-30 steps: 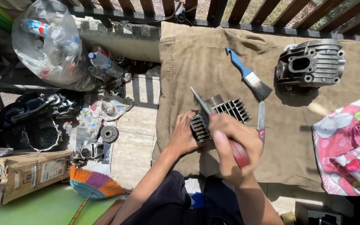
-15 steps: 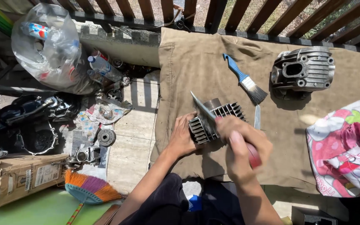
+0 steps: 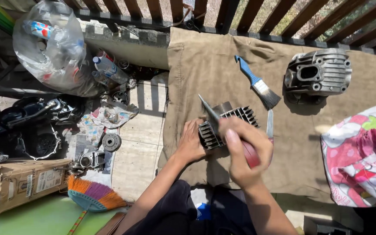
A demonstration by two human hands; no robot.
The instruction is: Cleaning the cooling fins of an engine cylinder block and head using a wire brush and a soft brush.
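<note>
finned engine cylinder (image 3: 227,126) is steadied on the brown cloth (image 3: 196,69) by the left hand (image 3: 192,141), fingers wrapped against its side. a red-handled scraper (image 3: 209,114) is clenched in the right hand (image 3: 244,150), blade laid across the fins. a blue paintbrush (image 3: 257,82) is seen nearby.

Harsh sun w/ hard shadows, slight motion blur, edges warped.

A brown cardboard box (image 3: 20,185) with a white label (image 3: 45,179) lies left of the broom (image 3: 94,196); a clear plastic bag (image 3: 53,52) sits well above it.
</note>
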